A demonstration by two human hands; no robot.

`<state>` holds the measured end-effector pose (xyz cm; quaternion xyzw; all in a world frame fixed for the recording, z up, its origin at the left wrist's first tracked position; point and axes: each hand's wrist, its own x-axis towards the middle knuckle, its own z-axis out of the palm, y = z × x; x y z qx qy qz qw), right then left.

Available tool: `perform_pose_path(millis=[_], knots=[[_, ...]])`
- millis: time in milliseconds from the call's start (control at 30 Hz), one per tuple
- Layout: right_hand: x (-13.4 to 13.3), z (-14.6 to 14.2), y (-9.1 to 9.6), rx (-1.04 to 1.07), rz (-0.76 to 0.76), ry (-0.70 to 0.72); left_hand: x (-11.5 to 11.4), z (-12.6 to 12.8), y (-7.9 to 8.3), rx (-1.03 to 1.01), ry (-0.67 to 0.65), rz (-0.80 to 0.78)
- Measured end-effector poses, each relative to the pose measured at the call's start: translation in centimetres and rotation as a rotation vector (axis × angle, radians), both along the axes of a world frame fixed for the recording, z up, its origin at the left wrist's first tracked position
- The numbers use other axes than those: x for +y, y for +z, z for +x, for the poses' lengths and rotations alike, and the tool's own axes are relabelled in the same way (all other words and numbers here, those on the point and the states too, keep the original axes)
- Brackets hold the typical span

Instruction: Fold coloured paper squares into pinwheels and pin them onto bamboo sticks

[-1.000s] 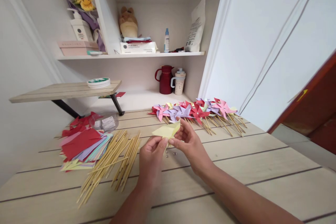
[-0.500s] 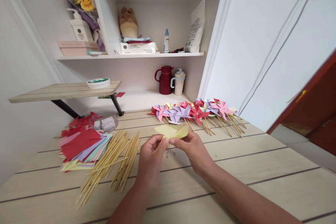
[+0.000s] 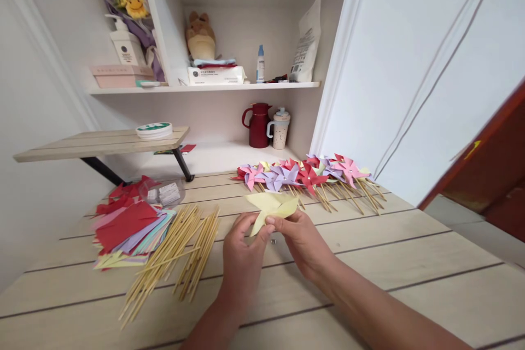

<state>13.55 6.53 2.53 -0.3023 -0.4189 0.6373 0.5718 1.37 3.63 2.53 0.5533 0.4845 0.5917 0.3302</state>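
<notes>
A pale yellow paper pinwheel (image 3: 273, 205), its blades folded in, is held above the table between my two hands. My left hand (image 3: 246, 240) is closed on its left and lower side, thumb near the centre. My right hand (image 3: 301, 235) pinches it near the centre from the right, thumb on top. Just below the fingers lies a small metal piece (image 3: 273, 241) on the wood. Left of my hands is a pile of thin wooden sticks (image 3: 176, 251), beside a stack of coloured paper sheets (image 3: 131, 229).
Finished pinwheels on sticks (image 3: 303, 172) lie along the back of the table (image 3: 389, 284). A clear container (image 3: 168, 192) stands behind the paper. At the back left is a small raised shelf (image 3: 102, 142); a red jug (image 3: 258, 126) and a cup (image 3: 280, 128) stand in the cabinet.
The yellow paper has turned and tilted so that more blades show, one now pointing down toward me. My left hand has shifted slightly right, covering some small metal pieces.
</notes>
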Motion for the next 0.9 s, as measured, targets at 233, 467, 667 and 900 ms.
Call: perform_pose_path(millis=[233,467,667,900], knots=[[-0.3,-0.1,0.1,0.0,0.008,-0.025,0.1,-0.4,0.1,-0.023,-0.018,-0.017],[-0.2,0.6,0.1,-0.18,0.101,-0.056,0.3,-1.0,0.2,0.028,-0.001,0.001],[0.1,1.9,0.7,-0.643,0.496,-0.328,0.5,-1.4,-0.3,0.303,0.164,0.177],[-0.3,2.0,0.8,-0.953,0.83,-0.463,0.7,-2.0,-0.6,0.713,0.328,0.528]])
